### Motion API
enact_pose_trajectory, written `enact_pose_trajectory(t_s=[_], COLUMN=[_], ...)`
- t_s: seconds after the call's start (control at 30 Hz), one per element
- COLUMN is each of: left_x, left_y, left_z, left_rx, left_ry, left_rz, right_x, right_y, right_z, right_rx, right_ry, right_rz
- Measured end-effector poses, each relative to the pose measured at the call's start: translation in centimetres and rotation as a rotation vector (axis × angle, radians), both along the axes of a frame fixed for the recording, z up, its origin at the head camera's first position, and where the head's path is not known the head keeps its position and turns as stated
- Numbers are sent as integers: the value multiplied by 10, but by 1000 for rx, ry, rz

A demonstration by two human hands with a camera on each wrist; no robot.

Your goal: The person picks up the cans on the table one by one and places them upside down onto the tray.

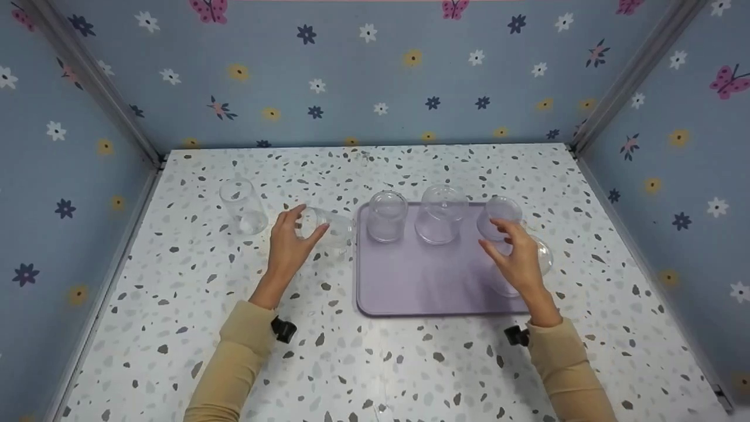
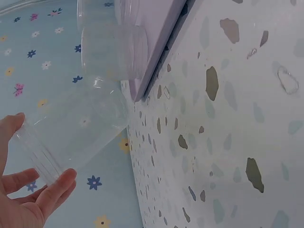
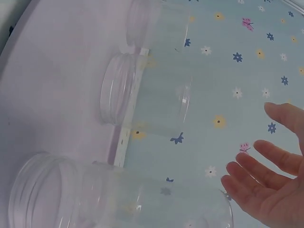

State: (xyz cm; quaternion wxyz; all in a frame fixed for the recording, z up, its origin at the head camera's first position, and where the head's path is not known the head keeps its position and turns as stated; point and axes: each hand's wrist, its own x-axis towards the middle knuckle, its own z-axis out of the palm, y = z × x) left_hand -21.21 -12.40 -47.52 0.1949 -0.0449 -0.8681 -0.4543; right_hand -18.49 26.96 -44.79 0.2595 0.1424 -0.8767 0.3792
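Observation:
My left hand (image 1: pixel 288 243) holds a clear jar (image 1: pixel 337 230) at one end, thumb on one side and fingers on the other. That jar (image 2: pixel 78 126) is tilted, its far end towards the tray's left edge; the left wrist view shows ridges at the gripped end. Over the right part of the lilac tray (image 1: pixel 428 281) hovers my right hand (image 1: pixel 520 258), fingers spread and relaxed, holding nothing. Close to it are a clear jar (image 1: pixel 500 218) and another jar (image 1: pixel 545 256), partly hidden behind the hand.
Two more clear jars, one (image 1: pixel 387 217) at the tray's back left and one (image 1: pixel 440 214) beside it, stand along the back edge. Left of my left hand, another clear jar (image 1: pixel 243 205) is on the speckled table (image 1: pixel 176 281). Flowered walls (image 1: pixel 351 70) enclose the back and sides.

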Motion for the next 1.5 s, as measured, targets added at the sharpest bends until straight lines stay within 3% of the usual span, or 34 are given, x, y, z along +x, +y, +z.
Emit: enact_pose_trajectory(t_s=[0.27, 0.63, 1.03, 1.5], left_x=[9, 17, 25, 35], left_y=[7, 16, 28, 52], left_z=[0, -2, 1, -4], left_rx=[60, 168, 267, 356], left_ry=[11, 17, 9, -31], left_rz=[13, -21, -69, -147], right_x=[-1, 3, 21, 22], right_y=[-14, -28, -56, -66], right_z=[-9, -16, 5, -4], right_rx=[-94, -177, -210, -269], right_ry=[-27, -155, -172, -257], right_rz=[34, 110, 229, 317])
